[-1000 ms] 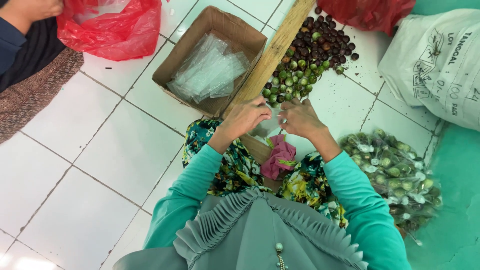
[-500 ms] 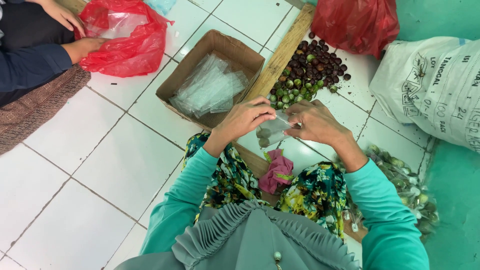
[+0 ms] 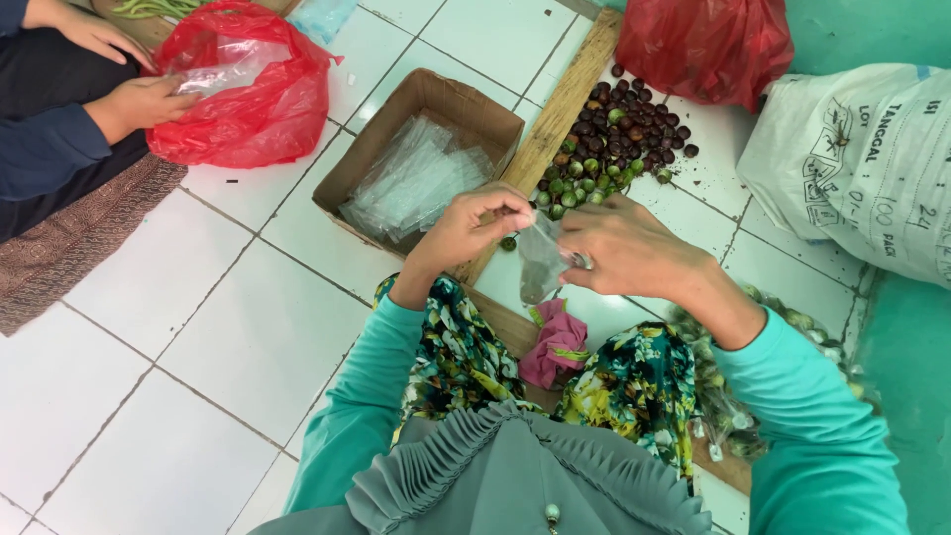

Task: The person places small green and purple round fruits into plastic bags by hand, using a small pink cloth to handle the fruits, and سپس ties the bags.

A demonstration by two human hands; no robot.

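My left hand (image 3: 471,228) and my right hand (image 3: 619,248) are raised together over my lap, both pinching the top of a small clear plastic bag (image 3: 540,263) that hangs between them. Just beyond them lies a pile of small dark and green round fruits (image 3: 614,134) on the white tile floor, beside a wooden plank (image 3: 555,114). To the left of the plank, a cardboard box (image 3: 421,163) holds a stack of clear plastic bags.
A red plastic bag (image 3: 243,94) lies at the upper left, handled by another person's hands (image 3: 144,99). Another red bag (image 3: 708,45) and a white sack (image 3: 857,168) sit at the upper right. Filled small bags (image 3: 768,337) lie by my right elbow. A pink cloth (image 3: 557,342) rests on my lap.
My hands have lifted away from the fruit pile and now hold the small clear bag up between them. The other person's hands have come into view at the red bag.
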